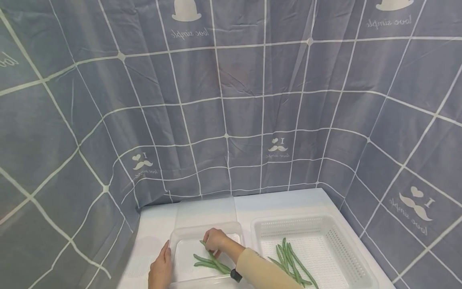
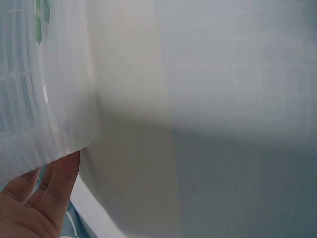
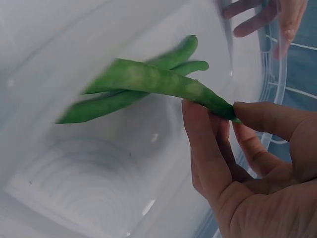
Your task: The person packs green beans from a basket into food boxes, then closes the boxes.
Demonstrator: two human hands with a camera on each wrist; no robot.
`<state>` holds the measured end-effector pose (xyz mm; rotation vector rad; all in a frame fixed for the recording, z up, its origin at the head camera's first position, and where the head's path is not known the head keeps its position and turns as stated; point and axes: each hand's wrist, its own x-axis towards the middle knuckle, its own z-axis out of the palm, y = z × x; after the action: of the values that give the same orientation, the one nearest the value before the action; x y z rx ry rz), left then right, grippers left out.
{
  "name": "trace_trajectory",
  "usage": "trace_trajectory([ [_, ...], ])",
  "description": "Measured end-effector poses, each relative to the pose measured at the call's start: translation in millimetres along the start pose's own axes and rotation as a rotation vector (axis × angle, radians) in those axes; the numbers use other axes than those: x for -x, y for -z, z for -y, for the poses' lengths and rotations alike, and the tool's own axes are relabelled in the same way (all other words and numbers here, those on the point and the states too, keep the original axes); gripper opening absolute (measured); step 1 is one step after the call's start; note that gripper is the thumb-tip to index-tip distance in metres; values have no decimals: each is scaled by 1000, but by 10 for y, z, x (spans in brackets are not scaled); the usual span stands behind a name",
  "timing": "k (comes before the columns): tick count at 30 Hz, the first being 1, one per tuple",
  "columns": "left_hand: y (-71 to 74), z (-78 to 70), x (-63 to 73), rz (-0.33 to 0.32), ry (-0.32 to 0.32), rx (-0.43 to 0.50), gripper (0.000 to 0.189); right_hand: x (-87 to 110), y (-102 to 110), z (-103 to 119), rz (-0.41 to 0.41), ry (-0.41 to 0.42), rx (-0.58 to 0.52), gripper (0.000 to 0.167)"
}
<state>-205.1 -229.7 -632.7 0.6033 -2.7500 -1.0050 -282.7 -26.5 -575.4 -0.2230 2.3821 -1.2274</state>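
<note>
My right hand pinches one end of a green bean between thumb and fingertips, over a clear plastic box. Beneath that bean, other green beans lie on the floor of the box; in the right wrist view they partly cross behind it. My left hand is at the left side of the box, its fingers fairly straight against the outer wall. In the left wrist view, the fingers touch the box near its lower edge, and their tips are hidden.
To the right stands a white perforated basket with several green beans lying in its left part. Both containers stand on a white table. A grey checked curtain hangs around the back and sides.
</note>
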Motion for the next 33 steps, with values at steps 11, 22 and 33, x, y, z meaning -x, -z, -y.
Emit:
trace_trajectory([
  [11, -5, 6, 0, -7, -6, 10, 60, 12, -171, -24, -16, -5, 133, 14],
  [22, -15, 16, 4, -15, -1, 10, 61, -49, -313, -105, -16, -24, 330, 5],
  [33, 0, 5, 16, -14, -4, 15, 60, -272, -450, -267, -28, -56, 440, 12],
])
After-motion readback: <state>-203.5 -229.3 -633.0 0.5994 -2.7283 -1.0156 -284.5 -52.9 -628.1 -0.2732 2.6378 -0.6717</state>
